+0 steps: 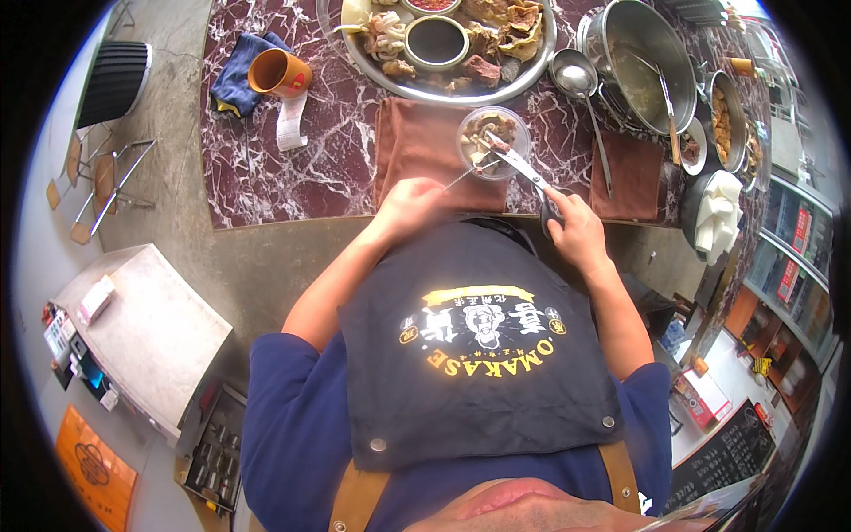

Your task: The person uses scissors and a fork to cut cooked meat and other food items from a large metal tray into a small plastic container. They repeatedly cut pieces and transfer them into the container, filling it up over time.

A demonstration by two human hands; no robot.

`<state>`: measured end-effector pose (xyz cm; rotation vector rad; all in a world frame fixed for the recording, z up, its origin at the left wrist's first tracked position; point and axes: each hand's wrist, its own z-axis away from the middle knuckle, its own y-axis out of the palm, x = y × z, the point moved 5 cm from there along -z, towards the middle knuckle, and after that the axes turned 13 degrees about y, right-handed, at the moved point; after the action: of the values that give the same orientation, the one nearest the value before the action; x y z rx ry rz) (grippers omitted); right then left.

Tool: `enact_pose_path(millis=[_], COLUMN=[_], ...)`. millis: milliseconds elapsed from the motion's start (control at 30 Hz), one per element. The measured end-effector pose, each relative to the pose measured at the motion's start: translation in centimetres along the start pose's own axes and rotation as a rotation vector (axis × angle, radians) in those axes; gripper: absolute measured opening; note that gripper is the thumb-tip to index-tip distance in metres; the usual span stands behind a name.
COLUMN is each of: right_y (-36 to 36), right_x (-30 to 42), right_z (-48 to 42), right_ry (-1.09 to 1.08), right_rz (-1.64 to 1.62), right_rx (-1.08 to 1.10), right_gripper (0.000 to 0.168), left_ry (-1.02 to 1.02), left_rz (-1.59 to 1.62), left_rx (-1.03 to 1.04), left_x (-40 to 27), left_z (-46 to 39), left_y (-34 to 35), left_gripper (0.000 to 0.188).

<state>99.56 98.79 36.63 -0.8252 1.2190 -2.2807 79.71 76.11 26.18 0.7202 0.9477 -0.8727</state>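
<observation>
My left hand is closed around a thin metal skewer-like utensil with a twisted shaft. Its far end reaches the rim of a round clear plastic bowl. In my right hand is a pair of metal scissors, its dark handle loops partly covered by my fingers. The blades reach over the bowl, near a piece of reddish-brown meat at their tips. Cut pale and brown pieces lie in the bowl. Beneath it, a folded brown cloth covers part of the marbled table.
A round metal tray of meat and offal with sauce bowls stands beyond. Rightward are a ladle, a large metal pot, another brown cloth and a bowl of white paper tissues. A brown cup stands left.
</observation>
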Motion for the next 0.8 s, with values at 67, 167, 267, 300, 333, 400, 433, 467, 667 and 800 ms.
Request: enact_pose_path(millis=[67,167,267,300,333,400,433,467,667,800], right_y=[0.1,0.5,-4.5,-5.8,-6.7,-8.0,-8.4,-8.6,-7.7,-7.4], right_x=[-0.5,-2.9,-0.7,0.0,0.7,2.8,3.8,4.8,8.9,8.7], right_z=[-0.1,0.1,0.6,0.6,0.5,-0.1,-0.5,-1.1,-5.2,-6.8], right_ry=[-0.011,0.149,0.114,0.066,0.030,-0.014,-0.048,-0.081,-0.218,-0.230], right_rz=[-0.083,-0.440,-0.213,-0.073,0.033,0.191,0.249,0.306,0.574,0.572], right_rx=[0.032,0.223,0.183,0.178,0.154,0.135,0.119,0.103,0.123,0.285], right_gripper=[0.053,0.051,0.050,0.049,0.047,0.044,0.044,0.044,0.032,0.032], left_ry=[-0.005,-0.084,-0.018,0.000,0.018,0.022,0.008,-0.006,-0.013,0.114], left_rz=[-0.008,-0.006,-0.119,-0.166,-0.217,-0.275,-0.285,-0.295,-0.233,-0.190], left_rx=[0.009,0.005,0.028,0.037,0.051,0.071,0.082,0.094,-0.014,-0.136], left_x=[1.0,-1.4,-1.8,-1.9,-2.0,-2.6,-3.3,-3.8,-2.6,-2.3], left_z=[-0.3,0.0,0.4,0.5,0.7,1.3,1.6,1.7,2.7,1.9], left_y=[-0.1,0.0,-0.7,-0.8,-1.0,-1.4,-1.7,-2.1,-5.5,-7.0], left_gripper=[0.016,0.016,0.018,0.019,0.019,0.020,0.020,0.021,0.018,0.018])
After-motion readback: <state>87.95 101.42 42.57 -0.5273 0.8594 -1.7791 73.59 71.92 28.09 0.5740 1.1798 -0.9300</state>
